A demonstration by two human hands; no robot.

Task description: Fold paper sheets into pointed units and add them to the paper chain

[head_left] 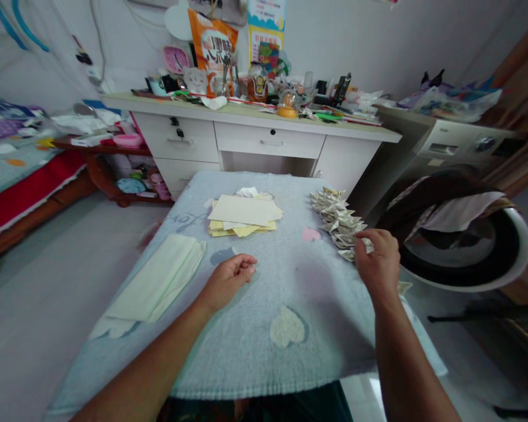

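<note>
My right hand (378,258) is at the right side of the cloth-covered table, its thumb and fingers pinching a small folded paper piece (369,245). That piece is at the near end of a row of pointed folded paper pieces (337,217). My left hand (231,280) rests over the middle of the cloth, fingers curled in, with nothing visible in them. Beyond it lies a stack of cream and yellow paper sheets (245,210). To its left is a pile of pale green paper sheets (158,280).
A light blue cloth (255,328) with heart patterns covers the table. A white desk (268,140) crowded with small items stands behind it. At right, a washing machine (449,143) has its round door (517,249) open beside the table. A bed (30,181) is at left.
</note>
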